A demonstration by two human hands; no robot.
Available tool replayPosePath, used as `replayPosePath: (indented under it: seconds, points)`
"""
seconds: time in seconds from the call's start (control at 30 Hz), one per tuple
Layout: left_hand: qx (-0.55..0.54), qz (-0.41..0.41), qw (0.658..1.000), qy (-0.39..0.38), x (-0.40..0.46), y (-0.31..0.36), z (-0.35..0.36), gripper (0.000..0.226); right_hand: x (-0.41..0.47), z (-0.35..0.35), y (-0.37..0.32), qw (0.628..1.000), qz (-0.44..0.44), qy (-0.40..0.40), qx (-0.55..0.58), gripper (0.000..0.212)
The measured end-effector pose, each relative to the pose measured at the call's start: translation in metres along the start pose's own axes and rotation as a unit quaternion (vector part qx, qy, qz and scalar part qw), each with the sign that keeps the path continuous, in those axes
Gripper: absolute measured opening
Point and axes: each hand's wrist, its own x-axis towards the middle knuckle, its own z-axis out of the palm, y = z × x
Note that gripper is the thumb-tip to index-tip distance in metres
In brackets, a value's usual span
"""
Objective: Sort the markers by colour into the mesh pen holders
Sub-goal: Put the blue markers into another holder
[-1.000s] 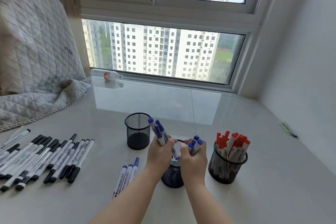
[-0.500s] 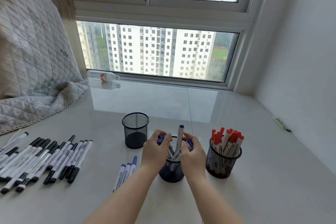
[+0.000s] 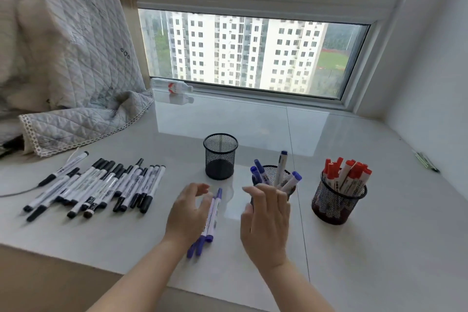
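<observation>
Head view: both hands [image 3: 188, 213] [image 3: 266, 220] spread, apparently empty, partly hiding loose blue markers [image 3: 211, 220].

My left hand [image 3: 188, 213] and right hand [image 3: 266, 220] are bare, no rings or watch; both forearms show uncovered, without sleeves, up to the frame's edge.

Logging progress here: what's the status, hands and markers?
Left hand open over loose blue markers; right hand open, empty. Blue holder part-filled. Black markers unsorted. Nothing blocking.
</observation>
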Motion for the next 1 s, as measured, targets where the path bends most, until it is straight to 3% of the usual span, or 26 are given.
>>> replayPosePath:
  seconds: [0.1,0.2,0.3,0.43,0.5,0.73,1.0]
  points:
    - [0.115,-0.016,0.993,-0.011,-0.007,-0.026,-0.020,0.025,-0.010,0.019,-0.013,0.993,-0.006,-0.116,0.028,0.035]
    - [0.211,-0.010,0.976,-0.045,-0.013,-0.040,-0.031,0.036,-0.011,0.041,-0.020,0.959,0.088,-0.267,0.020,0.032]
    - [0.284,0.027,0.956,-0.068,-0.017,-0.049,-0.035,0.040,-0.009,0.064,-0.021,0.919,0.199,-0.342,0.002,0.049]
    - [0.295,0.049,0.952,-0.069,-0.020,-0.054,-0.034,0.042,-0.002,0.086,-0.026,0.886,0.236,-0.392,-0.073,0.074]
    - [0.293,0.054,0.952,-0.069,-0.020,-0.055,-0.033,0.042,0.000,0.093,-0.029,0.874,0.225,-0.416,-0.113,0.075]
    - [0.275,0.057,0.958,-0.060,-0.018,-0.057,-0.033,0.039,0.001,0.083,-0.020,0.860,0.208,-0.447,-0.132,0.041]
    - [0.173,-0.009,0.979,-0.108,-0.009,-0.034,-0.027,0.039,0.002,0.034,-0.005,0.849,0.162,-0.480,-0.150,0.024]
